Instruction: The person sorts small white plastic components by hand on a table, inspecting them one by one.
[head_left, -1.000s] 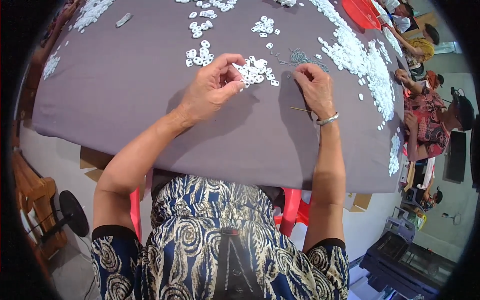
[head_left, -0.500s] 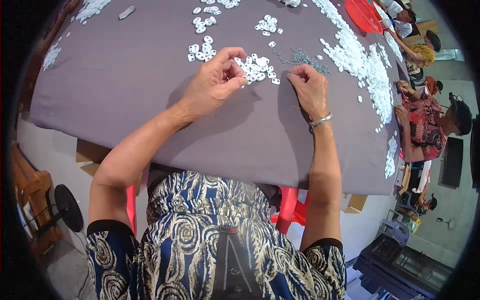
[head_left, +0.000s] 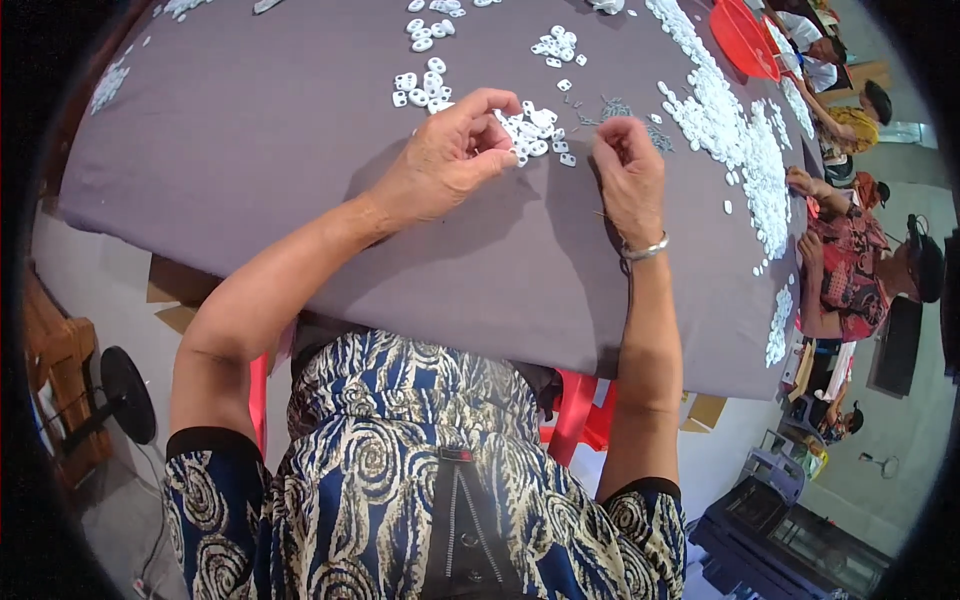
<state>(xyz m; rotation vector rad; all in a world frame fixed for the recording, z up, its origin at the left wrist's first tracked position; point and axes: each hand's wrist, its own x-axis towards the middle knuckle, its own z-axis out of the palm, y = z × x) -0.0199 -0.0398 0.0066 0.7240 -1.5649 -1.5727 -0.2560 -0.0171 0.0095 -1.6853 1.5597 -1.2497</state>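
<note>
My left hand (head_left: 447, 158) is curled, its thumb and fingertips closed on a small white plastic piece (head_left: 519, 159). Just beyond it lies a cluster of white oval and squarish pieces with holes (head_left: 540, 128), partly hidden by the fingers. My right hand (head_left: 632, 180), with a metal bangle (head_left: 646, 247) on the wrist, is bent with its thumb and fingers drawn together. It hovers at the near edge of a small heap of grey screws (head_left: 618, 108). Whatever its fingertips hold is hidden or too small to make out.
The cloth-covered table (head_left: 450, 280) carries further groups of white pieces (head_left: 432, 85) and a long white heap (head_left: 735, 130) on the right. A red basin (head_left: 743, 40) stands at the far right. Several people sit along that side, one in a red patterned shirt (head_left: 852, 270).
The whole view has shifted slightly, moving the table things rightward. My right hand has turned a little and its fingers are more curled. My left hand keeps its pinch.
</note>
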